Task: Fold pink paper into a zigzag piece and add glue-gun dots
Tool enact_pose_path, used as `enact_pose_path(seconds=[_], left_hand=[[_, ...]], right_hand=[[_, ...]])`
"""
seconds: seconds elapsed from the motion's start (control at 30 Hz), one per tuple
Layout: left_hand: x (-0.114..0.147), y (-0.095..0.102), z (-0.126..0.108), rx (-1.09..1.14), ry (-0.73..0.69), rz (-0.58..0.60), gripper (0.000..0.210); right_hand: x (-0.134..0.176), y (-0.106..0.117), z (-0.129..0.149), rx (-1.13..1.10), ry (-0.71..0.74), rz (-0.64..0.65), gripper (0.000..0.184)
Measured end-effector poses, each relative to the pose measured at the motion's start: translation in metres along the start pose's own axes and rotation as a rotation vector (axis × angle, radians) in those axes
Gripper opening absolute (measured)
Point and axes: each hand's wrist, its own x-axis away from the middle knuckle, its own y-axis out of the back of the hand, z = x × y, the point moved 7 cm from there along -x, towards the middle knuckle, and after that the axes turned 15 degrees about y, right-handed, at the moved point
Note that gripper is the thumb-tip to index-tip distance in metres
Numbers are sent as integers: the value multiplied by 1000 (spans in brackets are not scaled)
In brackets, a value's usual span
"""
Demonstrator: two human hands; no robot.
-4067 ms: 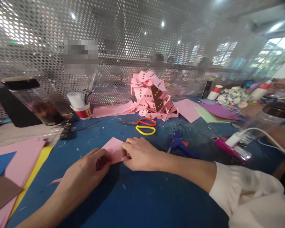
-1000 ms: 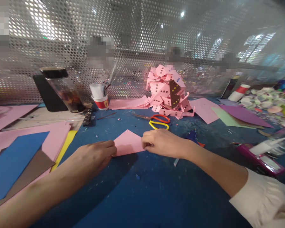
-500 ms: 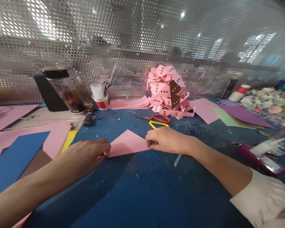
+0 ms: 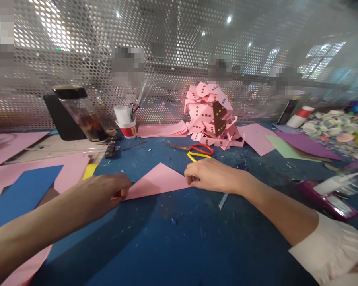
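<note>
A pink sheet of paper [image 4: 159,180] lies on the blue tabletop as a triangle, peak away from me and long edge towards me. At its left corner is my left hand [image 4: 116,188], closed with the fingers curled around the tip. My right hand [image 4: 204,174] is closed at the opposite corner, thumb and fingers together, hiding that tip. Just beyond my right hand lie open scissors [image 4: 200,149] with red and yellow handles. A narrow pale strip [image 4: 223,201] sticks out below my right wrist.
Behind stands a pink paper structure [image 4: 207,113] with small dark squares. Further left are a red-and-white cup [image 4: 128,128] and a tilted bottle [image 4: 85,115]. Coloured sheets [image 4: 20,190] lie by my left arm. A magenta tool [image 4: 326,200] sits right.
My left hand has slid left and slightly towards me, so more of the triangle's left side shows. My right hand has barely shifted.
</note>
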Motion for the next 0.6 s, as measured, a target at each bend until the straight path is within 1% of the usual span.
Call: enact_pose_path(seconds=[0.1,0.23,0.47,0.6], left_hand=[[-1,-9,2,-182,-26,107,21],[-5,-11,10,-264,11,173,18],[-3,-7,11,-265,5,162,21],[-1,-6,9,-278,6,139,22]], right_hand=[[1,1,-1,12,-10,12,13],[3,2,-3,14,-26,35,15],[7,1,-11,37,-60,51,12],[7,1,-12,70,-69,64,14]])
